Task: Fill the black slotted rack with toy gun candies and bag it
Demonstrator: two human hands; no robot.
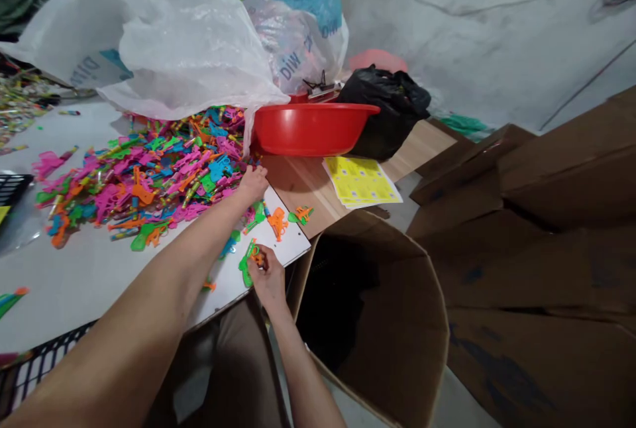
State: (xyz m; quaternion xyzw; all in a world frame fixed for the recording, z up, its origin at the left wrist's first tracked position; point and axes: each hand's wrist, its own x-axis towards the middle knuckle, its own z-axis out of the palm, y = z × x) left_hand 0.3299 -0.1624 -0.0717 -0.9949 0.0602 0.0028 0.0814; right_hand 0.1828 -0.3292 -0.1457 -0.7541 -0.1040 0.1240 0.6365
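A large heap of small plastic toy guns (144,176) in pink, orange, green and blue covers a white board (89,275). My left hand (252,183) reaches across to the near edge of the heap, fingers curled down among the toys. My right hand (268,277) is at the board's front corner, closed on a green and orange toy gun (247,265). A few loose toy guns (278,221) lie between my two hands.
A red plastic basin (313,128) stands behind the heap, with white plastic bags (173,44) and a black bag (385,110) around it. A yellow sticker sheet (360,181) lies on cardboard. An open cardboard box (372,322) stands right of my right hand.
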